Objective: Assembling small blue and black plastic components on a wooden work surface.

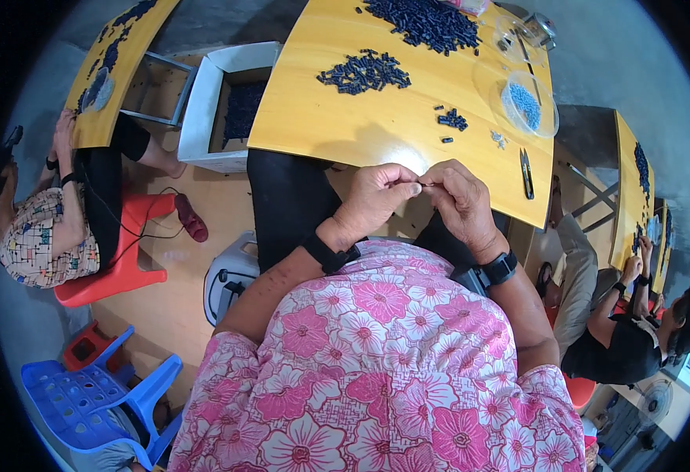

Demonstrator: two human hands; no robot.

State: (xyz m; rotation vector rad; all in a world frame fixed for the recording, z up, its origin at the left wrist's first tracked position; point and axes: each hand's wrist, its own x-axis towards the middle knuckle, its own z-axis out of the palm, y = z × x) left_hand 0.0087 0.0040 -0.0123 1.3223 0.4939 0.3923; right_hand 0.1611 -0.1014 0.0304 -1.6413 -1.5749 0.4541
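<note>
At the near edge of the yellow table point(305, 118), left hand point(378, 198) and right hand point(461, 198) pinched a small dark piece point(425, 185). Fingertip work seemed underway; the next move likely needed steadiness.

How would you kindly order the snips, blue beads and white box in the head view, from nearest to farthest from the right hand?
1. Snips, to the right.
2. Blue beads, right, beyond the snips.
3. White box, across to the left.
</note>
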